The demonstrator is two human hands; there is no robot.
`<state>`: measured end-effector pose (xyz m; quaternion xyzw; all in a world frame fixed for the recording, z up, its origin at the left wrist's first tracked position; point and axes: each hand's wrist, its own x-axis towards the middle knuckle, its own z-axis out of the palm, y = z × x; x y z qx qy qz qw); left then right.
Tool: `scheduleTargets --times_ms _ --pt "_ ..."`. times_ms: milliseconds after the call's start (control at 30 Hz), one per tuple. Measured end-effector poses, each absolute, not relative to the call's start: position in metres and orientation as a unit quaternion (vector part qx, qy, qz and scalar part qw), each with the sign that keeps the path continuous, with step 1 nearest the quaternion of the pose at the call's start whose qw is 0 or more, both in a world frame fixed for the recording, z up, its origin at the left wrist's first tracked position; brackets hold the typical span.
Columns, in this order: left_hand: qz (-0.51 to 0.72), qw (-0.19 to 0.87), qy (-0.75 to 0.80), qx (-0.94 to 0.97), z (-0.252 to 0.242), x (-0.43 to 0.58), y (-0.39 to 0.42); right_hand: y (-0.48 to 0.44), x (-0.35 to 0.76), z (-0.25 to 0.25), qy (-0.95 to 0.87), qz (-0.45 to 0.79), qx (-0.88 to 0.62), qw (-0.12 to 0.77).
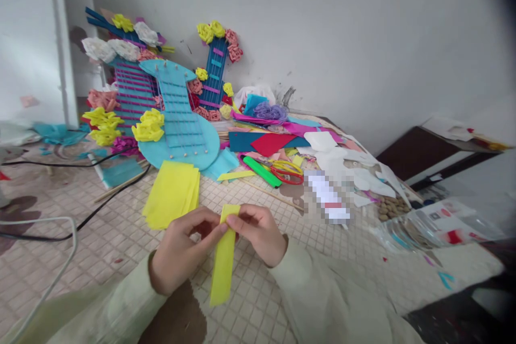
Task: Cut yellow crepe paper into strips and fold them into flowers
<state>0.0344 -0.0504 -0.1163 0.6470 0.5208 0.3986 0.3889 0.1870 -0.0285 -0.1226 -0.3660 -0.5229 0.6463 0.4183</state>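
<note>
My left hand (181, 250) and my right hand (258, 231) meet over the tiled floor, each pinching the top end of a yellow paper strip (223, 263). The strip hangs down between my wrists, its lower end loose. Both hands have their fingers closed on it. Just beyond my left hand lies a stack of yellow paper sheets (172, 192).
Red-and-yellow scissors (287, 172) and a green marker (262, 171) lie past the strip. A blue guitar-shaped craft (181, 123) with paper flowers leans at the back, amid coloured paper scraps. Black cables (100, 207) cross the floor on the left. A dark low table (419, 153) stands right.
</note>
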Motion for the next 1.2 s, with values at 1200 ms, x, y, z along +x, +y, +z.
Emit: scheduleTargets --times_ms 1200 --pt "0.521 0.507 0.460 0.510 -0.116 0.033 -0.047 -0.030 0.187 -0.124 -0.611 0.566 -0.371 0.412"
